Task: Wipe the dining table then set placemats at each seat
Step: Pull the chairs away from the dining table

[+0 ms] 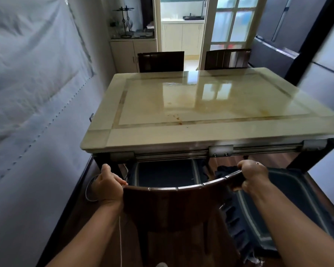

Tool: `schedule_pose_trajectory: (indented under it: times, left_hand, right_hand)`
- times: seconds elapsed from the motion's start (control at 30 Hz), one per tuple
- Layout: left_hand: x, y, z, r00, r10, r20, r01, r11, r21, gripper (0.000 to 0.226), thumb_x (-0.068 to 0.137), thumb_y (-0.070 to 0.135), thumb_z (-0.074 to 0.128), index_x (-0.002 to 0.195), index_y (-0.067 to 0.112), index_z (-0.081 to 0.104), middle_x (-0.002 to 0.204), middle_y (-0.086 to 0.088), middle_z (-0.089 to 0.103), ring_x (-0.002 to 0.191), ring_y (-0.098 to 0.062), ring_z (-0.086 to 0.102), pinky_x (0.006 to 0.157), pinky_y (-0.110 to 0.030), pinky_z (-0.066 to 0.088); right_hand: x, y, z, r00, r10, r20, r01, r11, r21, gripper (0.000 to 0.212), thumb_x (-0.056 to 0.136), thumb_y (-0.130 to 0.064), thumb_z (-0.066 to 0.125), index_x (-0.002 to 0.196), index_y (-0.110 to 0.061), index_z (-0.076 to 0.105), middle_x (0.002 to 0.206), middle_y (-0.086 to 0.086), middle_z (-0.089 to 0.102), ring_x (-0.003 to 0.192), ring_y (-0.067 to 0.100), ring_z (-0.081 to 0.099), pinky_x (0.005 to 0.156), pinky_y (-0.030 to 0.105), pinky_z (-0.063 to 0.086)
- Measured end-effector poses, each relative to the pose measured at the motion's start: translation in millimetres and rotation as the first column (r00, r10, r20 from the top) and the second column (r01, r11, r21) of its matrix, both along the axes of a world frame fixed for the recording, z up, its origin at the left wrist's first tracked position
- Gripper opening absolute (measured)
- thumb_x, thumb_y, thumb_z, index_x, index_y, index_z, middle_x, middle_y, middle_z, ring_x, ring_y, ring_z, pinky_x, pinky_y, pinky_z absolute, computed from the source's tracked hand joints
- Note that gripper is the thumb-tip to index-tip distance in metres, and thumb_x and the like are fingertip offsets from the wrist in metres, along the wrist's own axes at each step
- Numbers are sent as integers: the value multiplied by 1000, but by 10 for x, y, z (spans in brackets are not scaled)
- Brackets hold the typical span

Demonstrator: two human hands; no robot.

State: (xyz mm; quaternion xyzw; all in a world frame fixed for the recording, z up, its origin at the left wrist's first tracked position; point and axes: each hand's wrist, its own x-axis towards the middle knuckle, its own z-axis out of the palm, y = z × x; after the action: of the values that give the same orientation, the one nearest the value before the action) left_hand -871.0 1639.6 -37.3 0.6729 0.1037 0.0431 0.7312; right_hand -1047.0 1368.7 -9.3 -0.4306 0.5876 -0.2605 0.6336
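- A person stands at the near end of a cream, marble-look table [210, 135] and looks down over it.
- The left hand [107, 185] grips the left end of the curved top rail of a dark wooden chair [172, 207], fingers curled over the rail.
- The right hand [252, 175] grips the right end of the same rail, fingers wrapped round it.
- The chair stands just in front of the table's near edge, its back toward the person.
- The glossy tabletop shows brownish smears [183, 97] near the middle and small reddish spots [177, 118] toward the near side.
- A dark blue striped rug [289, 207] lies on the wooden floor under and beside the table.
- Two more dark chairs [161, 61] stand at the far end.
- A white sheet [31, 89] covers the left wall.
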Motion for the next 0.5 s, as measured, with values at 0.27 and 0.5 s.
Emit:
schedule_pose_trajectory:
  times: [0.27, 0.5]
  left_hand:
    - [997, -444, 48, 1000, -12, -25, 12, 1000, 19, 65, 82, 42, 42, 26, 9, 44, 25, -7, 45, 29, -18, 46, 53, -28, 42]
    - [1620, -778, 48, 998, -42, 42, 39, 996, 82, 62, 96, 28, 37, 39, 2, 43, 23, -2, 43, 31, -10, 45, 51, -8, 41]
  right_hand:
    - [941, -444, 35, 999, 34, 6, -33, 999, -32, 16, 82, 2, 47, 95, -7, 50, 76, 15, 47, 60, 29, 51, 35, 47, 47]
    - [1628, -708, -66, 999, -34, 13, 34, 998, -48, 17, 80, 2, 51, 72, -11, 44, 79, 14, 45, 71, 29, 49, 72, 56, 49]
